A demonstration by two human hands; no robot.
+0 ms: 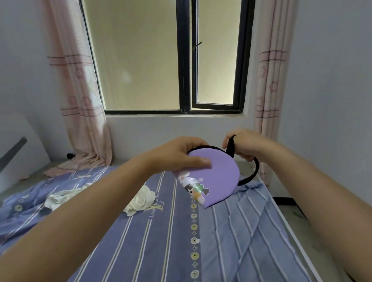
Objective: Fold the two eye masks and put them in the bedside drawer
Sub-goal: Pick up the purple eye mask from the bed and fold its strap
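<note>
A purple eye mask [218, 177] with a cartoon print hangs folded in half above the bed. My left hand [177, 154] pinches its upper left edge, thumb on the front face. Its black elastic strap [251, 173] loops out to the right, and my right hand [243, 144] grips the strap near the top. A crumpled white cloth item [143, 200] lies on the bed below my left forearm; I cannot tell whether it is the second mask. No drawer is in view.
The bed is covered by a blue striped sheet [174, 249], its right edge [301, 241] running along the floor. A window [175, 53] with pink curtains [81, 91] stands ahead. A white board [8, 149] leans at the left wall.
</note>
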